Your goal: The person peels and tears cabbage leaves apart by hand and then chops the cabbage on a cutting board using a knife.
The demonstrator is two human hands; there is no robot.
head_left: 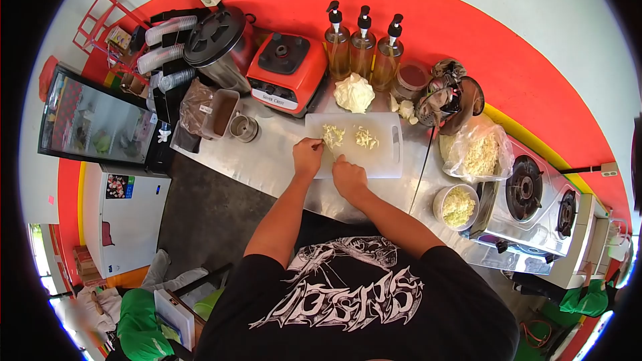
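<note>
A white cutting board (384,160) lies on the steel counter, bearing two small piles of chopped pale cabbage, a left pile (333,136) and a right pile (365,138). My left hand (307,157) is at the board's left edge, fingers closed beside the left pile; what they pinch, if anything, is too small to name. My right hand (349,175) is closed over the board's lower part, around what looks like a knife handle, mostly hidden by the hand. Behind the board sits a cut cabbage (354,93), with smaller pieces (404,109) to its right.
Behind stand a red blender base (286,70) and three pump bottles (362,47). On the right are a bag of shredded cabbage (480,154), a bowl of it (457,207) and a gas stove (535,207). A metal cup (244,127) stands left. People in green are nearby.
</note>
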